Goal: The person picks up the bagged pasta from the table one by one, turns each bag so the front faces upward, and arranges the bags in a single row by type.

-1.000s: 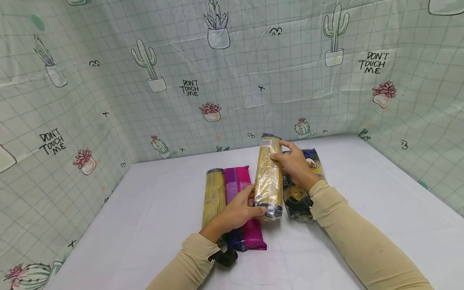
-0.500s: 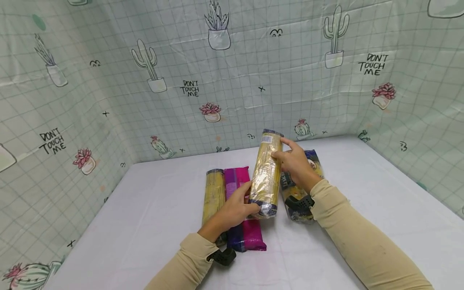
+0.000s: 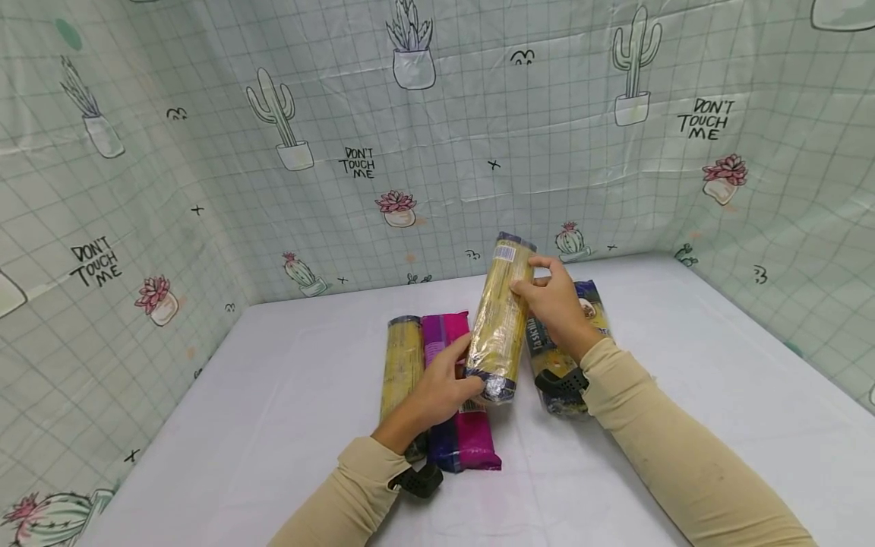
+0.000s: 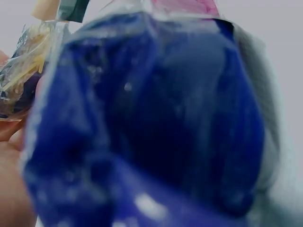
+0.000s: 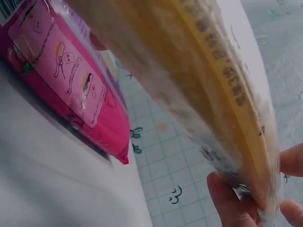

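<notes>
A clear pack of spaghetti (image 3: 499,315) with dark blue ends is held above the table, its top leaning right in the head view. My left hand (image 3: 440,393) grips its lower end, thumb on the near face. Near the top, my right hand (image 3: 557,305) pinches the right edge; in the right wrist view, fingertips (image 5: 226,198) close on one end of the spaghetti pack (image 5: 208,90). Below lies a pink and blue packet (image 3: 478,444), partly covered by the left hand. Its pink back (image 5: 61,80) shows in the right wrist view. A blurred blue surface (image 4: 165,104) fills the left wrist view.
Left of the pink packet lies another yellow spaghetti pack (image 3: 405,361). Under my right wrist is a dark blue and yellow pasta bag (image 3: 547,353), partly hidden. A white cloth covers the table (image 3: 294,425); a printed curtain (image 3: 444,137) hangs behind and along both sides.
The held spaghetti pack has risen slightly and tilted further, its lower end shifting left. Both hands keep their hold on it. The packs on the table stay in place.
</notes>
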The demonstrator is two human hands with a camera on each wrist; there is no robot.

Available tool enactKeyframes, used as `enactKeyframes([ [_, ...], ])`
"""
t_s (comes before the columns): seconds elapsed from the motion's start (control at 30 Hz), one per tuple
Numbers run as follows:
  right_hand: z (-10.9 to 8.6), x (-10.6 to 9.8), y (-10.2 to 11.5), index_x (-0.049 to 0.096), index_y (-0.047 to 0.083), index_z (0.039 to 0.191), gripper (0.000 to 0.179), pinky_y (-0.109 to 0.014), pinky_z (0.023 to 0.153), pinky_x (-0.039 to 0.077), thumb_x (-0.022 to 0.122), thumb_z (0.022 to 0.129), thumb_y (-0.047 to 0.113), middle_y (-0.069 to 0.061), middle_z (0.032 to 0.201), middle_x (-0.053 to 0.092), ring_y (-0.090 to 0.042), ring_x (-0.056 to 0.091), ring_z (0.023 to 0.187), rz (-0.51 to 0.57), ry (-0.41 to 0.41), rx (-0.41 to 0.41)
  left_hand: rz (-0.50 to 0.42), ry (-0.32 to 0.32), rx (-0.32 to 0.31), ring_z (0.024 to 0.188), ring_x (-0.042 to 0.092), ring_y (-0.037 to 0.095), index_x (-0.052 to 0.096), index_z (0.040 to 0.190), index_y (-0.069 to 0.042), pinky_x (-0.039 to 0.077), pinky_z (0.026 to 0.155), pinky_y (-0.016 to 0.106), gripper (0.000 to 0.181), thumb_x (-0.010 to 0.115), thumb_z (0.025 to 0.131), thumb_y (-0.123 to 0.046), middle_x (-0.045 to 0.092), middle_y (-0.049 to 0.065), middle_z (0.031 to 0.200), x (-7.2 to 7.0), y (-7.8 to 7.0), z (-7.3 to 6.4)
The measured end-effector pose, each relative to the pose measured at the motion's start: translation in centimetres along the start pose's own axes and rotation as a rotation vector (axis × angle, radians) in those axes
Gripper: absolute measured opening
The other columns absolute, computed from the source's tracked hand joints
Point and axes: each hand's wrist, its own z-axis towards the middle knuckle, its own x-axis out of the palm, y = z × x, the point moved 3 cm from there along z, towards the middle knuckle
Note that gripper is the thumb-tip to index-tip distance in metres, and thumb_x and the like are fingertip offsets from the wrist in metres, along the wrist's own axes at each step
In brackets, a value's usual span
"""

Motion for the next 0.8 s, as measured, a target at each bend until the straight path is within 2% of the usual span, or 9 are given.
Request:
enactKeyframes([
  [0.17, -0.33, 0.09, -0.03, 0.045, -0.003, 0.129, 0.042, -0.03, 0.074, 0.058, 0.065, 0.099, 0.018, -0.021, 0.119, 0.049, -0.028, 0.06, 0.098, 0.003, -0.02, -0.045, 0.013, -0.028, 0.003, 0.106, 0.059, 0.023, 0.028, 0.158, -0.01, 0.054, 0.084, 0.034, 0.076, 0.052, 0.087, 0.0, 0.053, 0.017, 0.133, -0.26, 0.05, -0.03],
  [0.33, -0.41, 0.0, -0.05, 0.052, -0.003, 0.124, 0.038, -0.031, 0.075, 0.058, 0.067, 0.098, 0.021, -0.018, 0.116, 0.053, -0.028, 0.061, 0.097, -0.022, -0.051, -0.078, 0.054, -0.045, 0.006, 0.107, 0.057, 0.02, 0.026, 0.159, -0.013, 0.051, 0.085, 0.032, 0.077, 0.051, 0.087, 0.0, 0.053, 0.011, 0.135, -0.5, 0.1, 0.05],
  [0.5, -0.3, -0.02, -0.07, 0.054, -0.002, 0.128, 0.04, -0.031, 0.075, 0.058, 0.068, 0.098, 0.021, -0.018, 0.12, 0.053, -0.028, 0.061, 0.098, -0.036, -0.062, -0.071, 0.119, -0.055, 0.035, 0.102, 0.058, 0.019, 0.029, 0.158, -0.015, 0.052, 0.082, 0.032, 0.078, 0.053, 0.086, -0.001, 0.056, 0.009, 0.132, -0.66, -0.06, 0.06],
  [0.63, -0.06, 0.05, -0.03, 0.049, 0.001, 0.14, 0.05, -0.032, 0.076, 0.058, 0.067, 0.098, 0.021, -0.023, 0.129, 0.053, -0.032, 0.061, 0.106, -0.017, -0.037, -0.049, 0.248, -0.067, 0.087, 0.098, 0.057, 0.018, 0.032, 0.157, -0.017, 0.051, 0.079, 0.031, 0.078, 0.056, 0.085, -0.002, 0.056, 0.005, 0.131, -0.8, -0.33, 0.01],
  [0.8, -0.03, 0.03, 0.34, 0.037, 0.007, 0.154, 0.067, -0.034, 0.079, 0.058, 0.067, 0.098, 0.03, -0.026, 0.134, 0.054, -0.036, 0.06, 0.113, -0.02, 0.001, -0.03, 0.432, -0.086, 0.145, 0.093, 0.055, 0.016, 0.035, 0.157, -0.019, 0.052, 0.072, 0.029, 0.079, 0.06, 0.083, -0.005, 0.057, 0.003, 0.119, -0.83, -0.8, -0.1],
])
